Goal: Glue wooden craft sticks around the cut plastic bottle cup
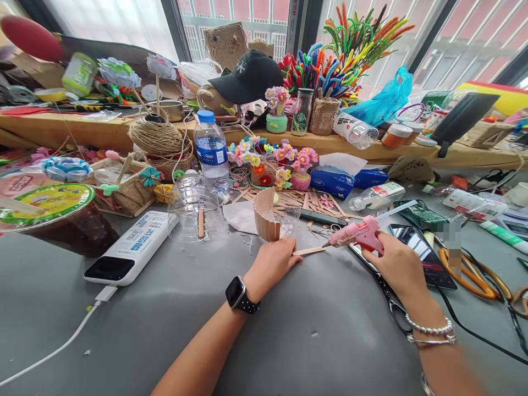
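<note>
My left hand (277, 264), with a watch on the wrist, pinches one end of a flat wooden stick (310, 251) low over the grey table. In my right hand (396, 264) is a pink glue gun (357, 236), its nozzle touching or very near the stick's far end. Just beyond my left hand stands a curved piece made of wooden sticks (266, 213), beside a cut clear plastic bottle part. Another stick (201, 223) lies at the clear plastic bottle piece (185, 206) further left.
A white power bank (131, 247) and a sealed cup (61, 220) are at left. Loose sticks (289, 197) and tissue packs (333, 181) lie behind. Black scissors (398, 313), a phone (421, 253) and orange-handled scissors (466, 275) are at right.
</note>
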### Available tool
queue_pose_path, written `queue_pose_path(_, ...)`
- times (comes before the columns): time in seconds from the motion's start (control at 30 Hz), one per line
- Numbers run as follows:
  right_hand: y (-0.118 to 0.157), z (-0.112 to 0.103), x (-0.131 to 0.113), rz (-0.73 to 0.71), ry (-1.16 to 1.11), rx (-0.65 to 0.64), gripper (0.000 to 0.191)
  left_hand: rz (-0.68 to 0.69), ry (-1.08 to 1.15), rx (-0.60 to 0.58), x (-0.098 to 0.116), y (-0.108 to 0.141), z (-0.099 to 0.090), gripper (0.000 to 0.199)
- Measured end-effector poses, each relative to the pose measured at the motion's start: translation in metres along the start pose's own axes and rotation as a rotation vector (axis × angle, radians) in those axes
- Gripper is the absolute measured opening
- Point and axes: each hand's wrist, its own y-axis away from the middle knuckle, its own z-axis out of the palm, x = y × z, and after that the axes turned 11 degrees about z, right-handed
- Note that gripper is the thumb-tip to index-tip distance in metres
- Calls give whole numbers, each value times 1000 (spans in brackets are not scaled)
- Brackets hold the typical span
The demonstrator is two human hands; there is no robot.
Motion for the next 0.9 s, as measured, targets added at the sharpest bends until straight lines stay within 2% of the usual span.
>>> queue_pose_path(0.3,0,1,1,17,21,-17,21,17,-3,20,0,0,1,18)
queue_pose_path(0.9,-1,1,2,31,24,-55,19,41,-36,59,-1,0,2,17)
